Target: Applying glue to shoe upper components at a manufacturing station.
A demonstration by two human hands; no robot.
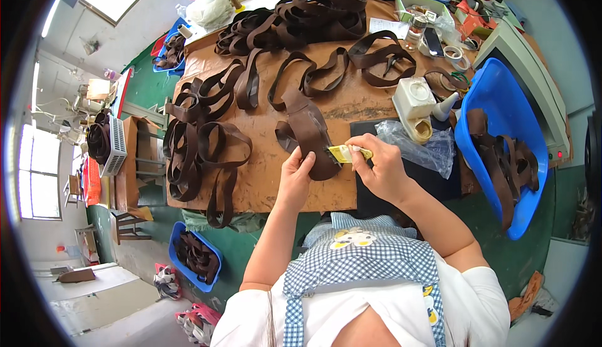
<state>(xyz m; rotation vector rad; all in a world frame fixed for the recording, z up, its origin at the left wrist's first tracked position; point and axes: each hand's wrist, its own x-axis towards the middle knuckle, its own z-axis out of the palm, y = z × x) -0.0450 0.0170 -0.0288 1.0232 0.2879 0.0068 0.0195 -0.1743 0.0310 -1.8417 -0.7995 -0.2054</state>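
My left hand (295, 176) pinches the near end of a wide dark-brown strap (305, 123), its thumb on top. The strap looks like leather and loops over the brown-covered table (263, 187) in front of me. A flat brush with a yellow handle (346, 153) is gripped in my right hand (384, 169). Its dark bristles touch the strap's right edge, close to my left thumb. Right of the strap stands a white plastic container (414, 98) with an open, yellowish-stained mouth. A crumpled clear plastic bag (421, 148) lies beside it on a dark sheet (370, 190).
Brown straps (188, 152) lie in loops on the left, with a large heap (313, 15) at the back. A blue basin (480, 87) holding straps stands right, beside a grey monitor-like case (533, 74). Tape rolls (459, 63) and a phone (433, 42) are back right. Another blue basin (179, 229) sits lower left.
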